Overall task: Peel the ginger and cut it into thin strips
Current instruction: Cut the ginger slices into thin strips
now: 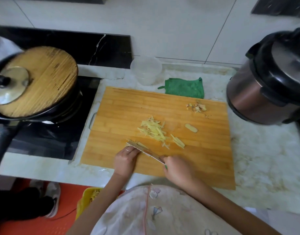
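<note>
Right hand (178, 172) is clenched on knife (146, 151); left hand (124, 161) is curled against blade, grasp unclear; ginger strips (153, 130) are piled on cutting board (120, 116).

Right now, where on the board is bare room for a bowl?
Bare: the cutting board far-left, beyond the ginger strips, and near-right, beside the right hand. Crowded: around the strips, ginger slice and far-right peel scraps.

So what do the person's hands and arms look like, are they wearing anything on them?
The left forearm and right forearm are bare: no sleeves, watch or gloves. The left hand has a thin ring on one finger; the right hand shows no jewellery. A pale garment with pink piping and cartoon prints covers the body.
</note>
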### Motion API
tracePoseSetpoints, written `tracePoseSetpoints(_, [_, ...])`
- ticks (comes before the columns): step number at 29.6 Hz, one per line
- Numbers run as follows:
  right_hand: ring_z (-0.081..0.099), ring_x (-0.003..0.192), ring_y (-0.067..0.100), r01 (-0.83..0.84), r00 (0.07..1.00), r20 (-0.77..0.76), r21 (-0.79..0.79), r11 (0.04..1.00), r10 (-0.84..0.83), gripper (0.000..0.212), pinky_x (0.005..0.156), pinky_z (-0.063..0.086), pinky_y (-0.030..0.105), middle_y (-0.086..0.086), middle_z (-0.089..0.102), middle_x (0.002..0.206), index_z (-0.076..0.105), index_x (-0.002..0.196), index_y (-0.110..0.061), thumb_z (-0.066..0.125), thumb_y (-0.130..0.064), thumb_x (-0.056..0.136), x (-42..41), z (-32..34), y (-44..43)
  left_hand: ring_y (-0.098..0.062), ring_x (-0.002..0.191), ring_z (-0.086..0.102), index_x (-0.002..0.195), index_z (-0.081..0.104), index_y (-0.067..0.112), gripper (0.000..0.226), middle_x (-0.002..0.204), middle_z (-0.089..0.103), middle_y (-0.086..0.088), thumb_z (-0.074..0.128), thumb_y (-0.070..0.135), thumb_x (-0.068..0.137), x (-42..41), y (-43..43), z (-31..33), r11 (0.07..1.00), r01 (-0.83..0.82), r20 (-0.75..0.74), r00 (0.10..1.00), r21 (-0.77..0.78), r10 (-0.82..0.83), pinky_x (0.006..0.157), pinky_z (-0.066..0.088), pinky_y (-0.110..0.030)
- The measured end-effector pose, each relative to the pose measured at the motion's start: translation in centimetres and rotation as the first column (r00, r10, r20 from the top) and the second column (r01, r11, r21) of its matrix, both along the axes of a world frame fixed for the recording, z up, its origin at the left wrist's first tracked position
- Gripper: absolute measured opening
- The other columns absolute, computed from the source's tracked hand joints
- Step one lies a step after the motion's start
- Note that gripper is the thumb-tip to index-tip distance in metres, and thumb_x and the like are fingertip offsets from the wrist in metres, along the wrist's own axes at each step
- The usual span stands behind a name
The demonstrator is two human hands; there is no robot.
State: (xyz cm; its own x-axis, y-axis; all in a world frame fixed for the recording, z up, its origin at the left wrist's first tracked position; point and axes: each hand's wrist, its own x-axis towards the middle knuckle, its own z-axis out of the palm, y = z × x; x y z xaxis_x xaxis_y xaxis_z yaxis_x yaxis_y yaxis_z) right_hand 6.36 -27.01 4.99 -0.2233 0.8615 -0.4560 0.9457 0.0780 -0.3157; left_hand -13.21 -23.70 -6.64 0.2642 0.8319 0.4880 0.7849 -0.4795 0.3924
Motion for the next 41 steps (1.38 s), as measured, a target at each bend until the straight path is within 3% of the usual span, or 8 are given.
tracePoseSetpoints(4, [0.062, 0.092, 0.032, 0.024, 0.998, -0.057, -0.039, 0.999, -0.026, 0.025, 0.058, 0.029, 0.028, 0.015, 0.066, 0.096, 0.061, 0.108, -0.012, 0.043, -0.008, 0.092, -0.1, -0.7, 0.2, -0.017, 0.079, 0.057, 0.078, 0.076, 0.011, 0.024, 0.084, 0.073, -0.005, 0.053, 0.007, 0.076, 0.0, 0.0, 0.1, 1.0, 0.007, 0.01, 1.0, -0.009, -0.007, 0.062, 0.042, -0.025])
tracePoseSetpoints(15, [0.064, 0.094, 0.031, 0.043, 0.999, -0.023, 0.001, 0.999, -0.043, 0.029, 0.061, 0.033, 0.027, 0.009, 0.068, 0.097, 0.062, 0.113, -0.018, 0.044, -0.007, 0.092, -3.3, -2.3, 2.6, -0.016, 0.076, 0.061, 0.078, 0.076, 0.014, 0.024, 0.086, 0.073, -0.001, 0.054, 0.008, 0.075, 0.1, 0.0, -0.1, 1.0, -0.015, 0.026, 1.0, -0.002, 0.015, 0.057, 0.047, -0.028])
tracePoseSetpoints(19, [0.064, 0.083, 0.03, -0.005, 1.0, -0.026, 0.072, 0.997, 0.007, 0.025, 0.05, 0.029, 0.026, 0.009, 0.067, 0.089, 0.06, 0.113, -0.019, 0.045, -0.014, 0.093, -2.2, -1.6, 2.1, -0.017, 0.075, 0.059, 0.079, 0.076, 0.014, 0.023, 0.083, 0.072, -0.002, 0.055, 0.007, 0.075, 0.1, 0.0, -0.1, 1.0, -0.015, 0.03, 0.999, 0.003, 0.015, 0.059, 0.043, -0.025])
tracePoseSetpoints(23, [0.055, 0.063, 0.021, 0.022, 0.999, -0.04, 0.019, 1.0, -0.021, 0.029, 0.043, 0.024, 0.025, 0.007, 0.064, 0.082, 0.06, 0.117, -0.018, 0.045, -0.014, 0.093, -0.4, -1.0, 0.6, -0.017, 0.081, 0.056, 0.091, 0.065, 0.022, 0.022, 0.085, 0.071, -0.004, 0.057, 0.006, 0.077, 0.0, 0.0, -0.3, 1.0, 0.019, 0.068, 0.998, 0.004, -0.019, 0.063, 0.044, -0.027])
tracePoseSetpoints(30, [0.058, 0.072, 0.031, 0.055, 0.994, -0.09, -0.031, 0.998, -0.058, 0.023, 0.042, 0.023, 0.026, 0.011, 0.059, 0.074, 0.064, 0.102, -0.016, 0.044, -0.014, 0.092, 0.0, -1.3, 0.4, -0.016, 0.084, 0.057, 0.082, 0.075, 0.013, 0.02, 0.088, 0.072, -0.003, 0.056, 0.007, 0.079, -0.2, -0.1, -0.9, 1.0, 0.005, 0.044, 0.999, -0.012, -0.004, 0.067, 0.045, -0.026])
tracePoseSetpoints(34, [0.059, 0.074, 0.03, 0.069, 0.995, -0.073, 0.0, 0.998, -0.069, 0.025, 0.045, 0.027, 0.031, 0.01, 0.067, 0.085, 0.064, 0.109, -0.018, 0.044, -0.019, 0.094, 0.3, -1.0, 0.5, -0.016, 0.084, 0.057, 0.085, 0.073, 0.014, 0.021, 0.089, 0.072, -0.003, 0.054, 0.006, 0.08, -0.2, 0.0, -0.7, 1.0, 0.017, 0.058, 0.998, -0.013, -0.016, 0.066, 0.047, -0.026])
tracePoseSetpoints(38, [0.055, 0.065, 0.026, 0.027, 1.0, -0.018, 0.048, 0.999, -0.026, 0.029, 0.045, 0.028, 0.029, 0.002, 0.057, 0.073, 0.058, 0.119, -0.022, 0.045, -0.021, 0.093, 0.9, -1.1, 0.4, -0.02, 0.083, 0.054, 0.097, 0.059, 0.021, 0.025, 0.086, 0.07, -0.008, 0.051, 0.004, 0.081, 0.0, 0.1, -0.4, 0.998, 0.041, 0.104, 0.994, -0.044, -0.036, 0.065, 0.043, -0.026])
tracePoseSetpoints(41, [0.057, 0.066, 0.024, 0.012, 1.0, -0.005, 0.071, 0.997, -0.011, 0.032, 0.042, 0.025, 0.025, 0.005, 0.066, 0.081, 0.057, 0.124, -0.022, 0.045, -0.02, 0.093, 0.9, -1.1, 0.4, -0.021, 0.088, 0.055, 0.101, 0.058, 0.022, 0.028, 0.092, 0.07, -0.008, 0.051, 0.004, 0.081, -0.1, 0.2, -0.3, 0.995, 0.06, 0.089, 0.995, -0.076, -0.054, 0.069, 0.045, -0.027])
